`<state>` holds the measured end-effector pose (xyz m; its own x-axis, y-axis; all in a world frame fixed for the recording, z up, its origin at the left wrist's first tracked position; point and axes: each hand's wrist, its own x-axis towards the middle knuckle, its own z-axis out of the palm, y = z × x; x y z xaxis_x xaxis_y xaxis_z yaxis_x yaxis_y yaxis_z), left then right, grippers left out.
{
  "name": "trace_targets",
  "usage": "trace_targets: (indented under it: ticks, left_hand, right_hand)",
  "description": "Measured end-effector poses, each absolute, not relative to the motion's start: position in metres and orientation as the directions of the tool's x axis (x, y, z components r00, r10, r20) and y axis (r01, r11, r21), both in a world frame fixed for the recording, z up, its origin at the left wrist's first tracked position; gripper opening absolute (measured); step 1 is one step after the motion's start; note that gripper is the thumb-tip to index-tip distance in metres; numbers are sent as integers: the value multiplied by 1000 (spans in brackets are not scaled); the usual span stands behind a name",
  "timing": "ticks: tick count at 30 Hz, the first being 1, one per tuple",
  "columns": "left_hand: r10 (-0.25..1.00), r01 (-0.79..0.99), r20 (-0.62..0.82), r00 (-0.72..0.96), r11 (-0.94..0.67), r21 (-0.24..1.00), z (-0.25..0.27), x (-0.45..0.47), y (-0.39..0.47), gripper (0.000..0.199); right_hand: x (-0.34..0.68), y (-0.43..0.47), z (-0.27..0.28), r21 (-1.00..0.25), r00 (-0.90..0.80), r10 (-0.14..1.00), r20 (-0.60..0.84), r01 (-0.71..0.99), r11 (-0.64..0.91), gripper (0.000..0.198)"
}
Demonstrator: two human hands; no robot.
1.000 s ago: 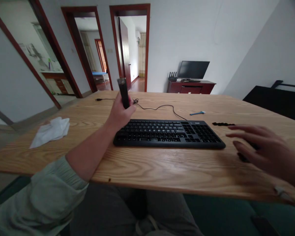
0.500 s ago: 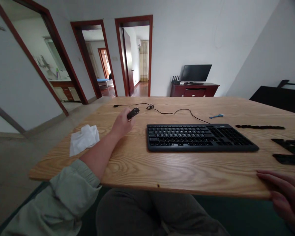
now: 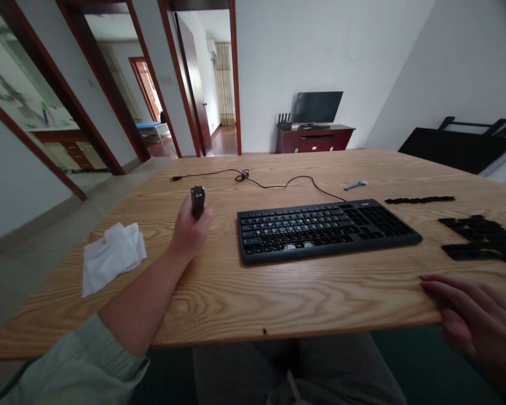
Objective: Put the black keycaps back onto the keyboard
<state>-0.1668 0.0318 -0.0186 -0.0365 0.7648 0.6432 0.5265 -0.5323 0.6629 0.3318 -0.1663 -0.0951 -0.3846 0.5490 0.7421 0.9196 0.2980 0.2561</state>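
My left hand is closed around a small black oblong object, held upright left of the keyboard; light specks show at its top, and its exact kind is unclear. In front of me lies a black keyboard, many of its keycaps gone and two pale bars showing near its front edge. My right hand rests at the table's front edge, fingers stretched out, with nothing visible in it. Beyond it, dark loose pieces that look like keycaps lie in a cluster, with a thin row of dark pieces farther back.
A crumpled white tissue lies on the wooden table at the left. The keyboard's thin black cable runs across the back to a plug. A small blue brush sits behind the keyboard.
The view has shifted, so the table's things appear farther left. My left hand has turned the black object from slanting to upright. My right hand stays at the table's edge.
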Motion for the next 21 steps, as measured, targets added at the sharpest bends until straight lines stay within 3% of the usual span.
trace_targets:
  ticks: [3,6,8,12,14,18,21]
  left_hand:
    - [772,554,632,-66,-499,667,-16,-164,31,17]
    - [759,657,645,-91,-441,611,-14,-164,32,19]
    - [723,732,687,-77,-427,531,-15,-166,35,16]
    - [636,824,770,60,-467,321,-19,-170,39,13]
    - [661,857,742,114,-443,263,-21,-168,38,15]
    - [772,934,618,146,-313,172,-22,-161,33,19]
    - [824,984,565,-50,-57,170,-18,-155,33,21]
  right_hand:
    - [331,-166,-98,268,-394,547,738,916,297,55]
    - [330,-166,-103,161,-301,567,767,945,285,60]
    - [328,-166,-106,99,-246,555,795,954,281,56]
    - [329,-165,-105,165,-341,512,788,919,359,42]
    - [331,-166,-103,133,-333,527,782,915,382,37]
    - [337,-167,-95,65,-354,510,784,863,501,36]
    - [345,-166,-90,86,-441,462,769,788,609,36]
